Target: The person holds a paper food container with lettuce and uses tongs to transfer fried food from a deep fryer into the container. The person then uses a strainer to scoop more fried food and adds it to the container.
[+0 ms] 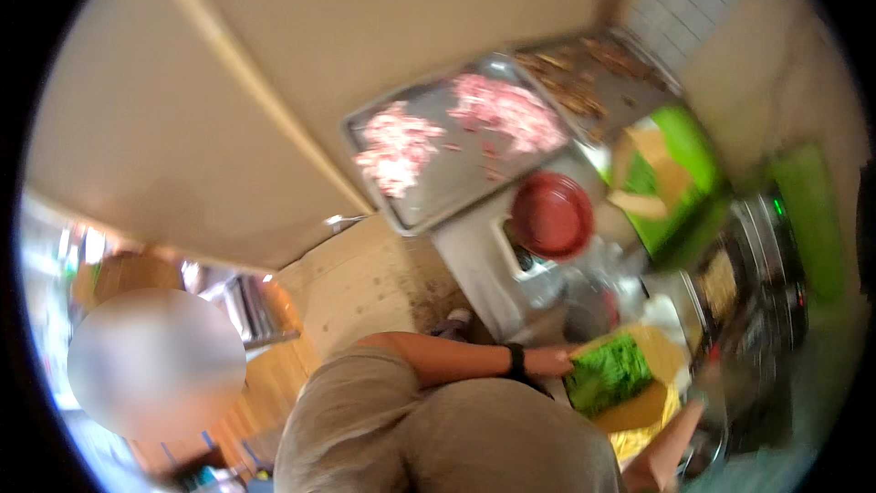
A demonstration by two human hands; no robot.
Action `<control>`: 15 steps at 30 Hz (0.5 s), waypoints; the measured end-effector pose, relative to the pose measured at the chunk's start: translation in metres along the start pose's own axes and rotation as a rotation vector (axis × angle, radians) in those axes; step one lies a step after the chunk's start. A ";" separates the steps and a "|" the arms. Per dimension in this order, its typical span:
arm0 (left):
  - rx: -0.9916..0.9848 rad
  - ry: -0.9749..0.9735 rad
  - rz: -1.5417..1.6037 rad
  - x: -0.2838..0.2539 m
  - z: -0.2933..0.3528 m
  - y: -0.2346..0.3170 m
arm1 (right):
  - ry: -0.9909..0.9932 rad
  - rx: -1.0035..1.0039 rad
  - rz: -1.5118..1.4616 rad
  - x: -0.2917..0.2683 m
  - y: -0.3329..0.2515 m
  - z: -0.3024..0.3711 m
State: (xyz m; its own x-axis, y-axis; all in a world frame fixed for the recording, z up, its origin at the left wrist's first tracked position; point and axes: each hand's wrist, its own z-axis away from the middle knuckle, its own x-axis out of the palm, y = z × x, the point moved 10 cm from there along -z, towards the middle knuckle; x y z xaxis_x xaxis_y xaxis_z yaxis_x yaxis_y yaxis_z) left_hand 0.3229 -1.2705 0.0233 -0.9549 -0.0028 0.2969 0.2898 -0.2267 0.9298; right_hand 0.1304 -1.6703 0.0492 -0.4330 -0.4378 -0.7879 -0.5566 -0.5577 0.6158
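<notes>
The left hand [550, 362] grips a cardboard box of green leaves [610, 372], mid-lift; the right hand [659, 467] below the box, grip unclear.

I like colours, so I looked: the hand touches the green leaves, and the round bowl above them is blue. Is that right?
Not quite. The bowl is red, not blue, as the head view shows. The rest holds: the left hand touches the green leaves, and the bowl sits above them in the picture.
</notes>
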 end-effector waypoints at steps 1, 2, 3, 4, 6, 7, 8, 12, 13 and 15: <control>0.065 0.059 0.024 -0.009 0.005 0.005 | -0.086 0.273 -0.504 -0.017 0.007 0.006; 0.163 0.008 0.037 -0.004 0.006 0.028 | -0.123 0.483 -0.829 -0.039 0.012 0.019; 0.264 -0.059 0.057 0.004 0.008 0.052 | -0.137 0.596 -0.945 -0.060 0.013 0.034; 0.237 0.016 0.003 -0.003 0.004 0.069 | -0.163 0.665 -0.892 -0.072 0.020 0.034; 0.006 -0.019 0.028 0.005 0.004 0.069 | -0.120 0.639 -0.893 -0.051 0.029 0.037; -0.032 -0.011 0.074 0.005 0.007 0.064 | -0.124 0.641 -0.925 -0.055 0.028 0.036; -0.070 -0.002 0.122 0.006 0.009 0.059 | -0.128 0.642 -0.953 -0.062 0.027 0.038; 0.045 0.046 -0.099 0.002 0.008 0.050 | -0.098 0.490 -0.905 -0.078 0.041 0.038; 0.017 0.062 -0.090 0.003 0.010 0.049 | -0.129 0.499 -0.869 -0.082 0.047 0.038; 0.047 0.094 -0.055 0.005 0.014 0.050 | -0.167 0.519 -0.828 -0.104 0.057 0.034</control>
State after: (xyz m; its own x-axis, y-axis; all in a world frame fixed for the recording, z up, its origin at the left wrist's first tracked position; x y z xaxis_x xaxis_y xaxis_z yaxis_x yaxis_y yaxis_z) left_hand 0.3338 -1.2678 0.0744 -0.9707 -0.0832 0.2255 0.2373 -0.1830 0.9540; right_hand 0.1197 -1.6325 0.1655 0.1609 0.0786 -0.9838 -0.9528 -0.2475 -0.1756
